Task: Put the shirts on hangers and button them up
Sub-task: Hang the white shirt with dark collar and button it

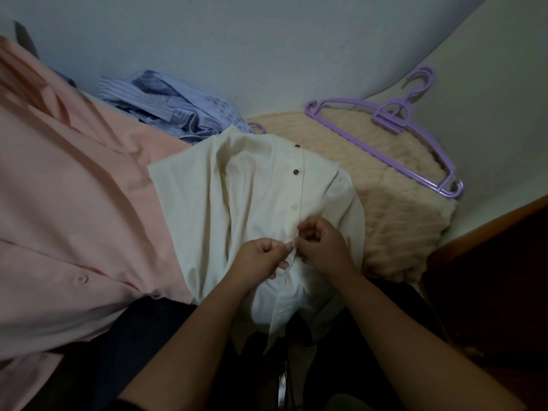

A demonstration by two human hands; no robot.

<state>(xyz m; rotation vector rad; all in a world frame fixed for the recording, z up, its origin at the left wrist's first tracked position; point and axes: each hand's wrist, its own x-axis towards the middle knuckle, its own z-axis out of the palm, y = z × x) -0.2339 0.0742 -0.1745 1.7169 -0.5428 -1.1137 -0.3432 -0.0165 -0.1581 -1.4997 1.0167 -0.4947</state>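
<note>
Both hands meet at the front placket of the cream shirt [261, 197], low centre of view. Left hand [261, 258] has fingers curled, pinching the placket edge between thumb and fingertips. Right hand [321, 243] is likewise curled, pinching the fabric from the other side, the two hands touching at the fingertips. Whether a button sits between them can't be told; fingers cover that spot.

Cream shirt lies across the person's lap, collar end away from the camera. Just above the hands, one pale button [294, 206] is fastened. Further up, two dark buttons [296, 172] are also on the placket. A purple hanger hook [257, 126] pokes out past the collar end.

Left of it, touching, a pink shirt [74, 203] is spread wide, one button visible near its lower edge. Behind both, a crumpled blue striped shirt [166, 105] sits against the wall.

Right and further back, a spare purple hanger [385, 137] lies on a beige fuzzy cushion [400, 221]. Dark wooden furniture [489, 277] at right edge.
</note>
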